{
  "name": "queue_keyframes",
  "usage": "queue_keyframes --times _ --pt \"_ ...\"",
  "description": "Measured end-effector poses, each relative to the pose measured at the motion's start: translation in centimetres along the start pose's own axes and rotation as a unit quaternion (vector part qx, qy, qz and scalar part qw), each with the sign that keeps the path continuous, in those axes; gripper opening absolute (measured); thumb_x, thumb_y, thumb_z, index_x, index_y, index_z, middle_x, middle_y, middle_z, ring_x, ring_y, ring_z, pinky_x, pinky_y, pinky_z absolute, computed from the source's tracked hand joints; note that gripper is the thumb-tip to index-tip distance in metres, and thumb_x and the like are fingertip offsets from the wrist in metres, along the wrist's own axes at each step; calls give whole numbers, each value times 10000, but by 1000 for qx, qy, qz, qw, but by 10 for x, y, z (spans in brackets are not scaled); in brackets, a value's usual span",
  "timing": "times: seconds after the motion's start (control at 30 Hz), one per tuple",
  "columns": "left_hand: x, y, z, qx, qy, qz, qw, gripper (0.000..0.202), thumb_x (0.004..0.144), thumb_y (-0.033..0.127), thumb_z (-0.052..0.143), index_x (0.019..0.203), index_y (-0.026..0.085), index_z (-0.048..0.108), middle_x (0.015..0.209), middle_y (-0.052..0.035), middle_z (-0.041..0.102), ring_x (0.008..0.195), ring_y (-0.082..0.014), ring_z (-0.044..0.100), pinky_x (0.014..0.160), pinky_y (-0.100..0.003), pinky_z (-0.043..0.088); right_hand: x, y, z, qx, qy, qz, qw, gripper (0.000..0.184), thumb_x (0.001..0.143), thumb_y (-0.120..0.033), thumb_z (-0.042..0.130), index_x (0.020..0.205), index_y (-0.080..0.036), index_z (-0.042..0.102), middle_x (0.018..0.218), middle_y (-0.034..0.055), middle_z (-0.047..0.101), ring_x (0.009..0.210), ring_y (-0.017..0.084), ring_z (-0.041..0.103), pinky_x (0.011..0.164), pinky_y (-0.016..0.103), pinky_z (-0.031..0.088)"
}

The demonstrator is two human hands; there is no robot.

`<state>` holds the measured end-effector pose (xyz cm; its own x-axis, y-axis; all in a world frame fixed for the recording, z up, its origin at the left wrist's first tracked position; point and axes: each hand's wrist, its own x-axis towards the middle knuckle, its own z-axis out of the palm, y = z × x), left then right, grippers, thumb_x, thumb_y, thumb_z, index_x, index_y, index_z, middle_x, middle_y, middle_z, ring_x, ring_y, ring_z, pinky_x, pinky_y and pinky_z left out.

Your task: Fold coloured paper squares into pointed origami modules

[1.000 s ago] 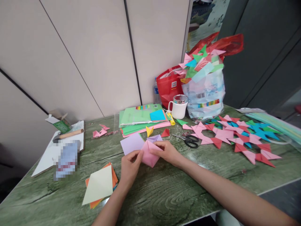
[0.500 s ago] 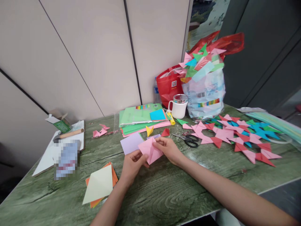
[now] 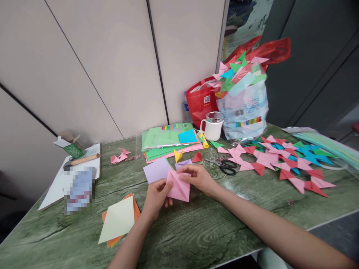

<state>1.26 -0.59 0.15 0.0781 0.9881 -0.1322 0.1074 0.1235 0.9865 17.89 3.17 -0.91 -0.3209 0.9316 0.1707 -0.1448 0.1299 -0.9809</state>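
A folded pink paper square (image 3: 178,187) is held just above the green wood-grain table (image 3: 196,231). My left hand (image 3: 156,197) pinches its left edge with thumb on top. My right hand (image 3: 198,178) grips its upper right corner, fingers curled. A lilac sheet (image 3: 156,170) lies flat right behind the pink paper, and a small lilac folded piece (image 3: 183,163) sits beside it.
A stack of yellow and orange sheets (image 3: 119,221) lies at the left front. Green and pink paper stack (image 3: 165,144), white mug (image 3: 212,127), scissors (image 3: 224,166), a bag full of folded pieces (image 3: 242,108) and several pink, red and blue folded shapes (image 3: 283,162) spread at the right.
Both hands turned the pink paper and brought it lower; it now shows a flat creased face toward me, and the left thumb has shifted onto its left edge.
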Motion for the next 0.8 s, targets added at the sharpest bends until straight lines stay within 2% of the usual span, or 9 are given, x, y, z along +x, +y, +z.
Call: queue_keyframes --times 0.07,0.2,0.3,0.37,0.43,0.57,0.67,0.8 --pt "0 0 0 9 6 -2 1000 287 688 405 615 654 120 622 331 47 481 258 -54 405 269 -134 270 0 2 0 19 2 -1 1000 280 637 -263 698 888 -173 612 870 33 651 799 162 598 701 280 465" --pt "1 -2 0 -23 24 17 999 345 699 453 591 613 120 607 369 29 503 306 -70 442 304 -153 318 0 3 0 -8 -8 15 1000 235 623 -283 706 807 -146 655 811 35 665 736 162 603 685 286 462" --pt "2 -2 0 -97 25 39 994 405 707 470 581 882 111 651 509 9 576 422 -91 510 405 -191 413 0 3 0 -11 2 15 1000 253 623 -278 703 835 -147 666 835 42 667 735 166 601 670 287 457" --pt "2 -2 -1 -119 25 43 992 509 687 419 629 1105 132 582 534 31 570 467 -85 512 472 -199 439 0 4 0 5 7 11 1000 258 621 -267 705 847 -154 658 863 45 662 762 168 604 687 290 459" --pt "2 -1 -1 -115 26 42 992 606 651 350 682 1202 158 517 527 46 571 490 -79 512 516 -196 444 1 5 -1 17 14 -3 1000 252 618 -253 707 845 -166 641 887 39 651 796 165 602 720 290 459" --pt "1 -1 0 -115 34 31 992 585 600 295 723 1150 163 575 696 -19 669 611 -119 574 580 -226 475 1 5 -2 1 23 -46 999 297 635 -217 698 912 -194 593 903 19 623 812 146 589 721 270 456" --pt "1 -1 0 -114 51 32 992 535 579 281 735 1086 153 623 751 -33 680 630 -123 578 584 -231 489 0 2 -2 -28 -5 -55 998 332 697 -218 646 1024 -210 592 992 42 616 887 164 578 766 296 449" --pt "1 1 0 -90 74 55 992 475 579 280 730 1033 159 657 702 -14 668 585 -109 558 562 -232 494 0 0 -2 -81 -22 -87 993 196 751 -221 589 927 -199 672 1004 59 627 985 194 550 854 335 411"
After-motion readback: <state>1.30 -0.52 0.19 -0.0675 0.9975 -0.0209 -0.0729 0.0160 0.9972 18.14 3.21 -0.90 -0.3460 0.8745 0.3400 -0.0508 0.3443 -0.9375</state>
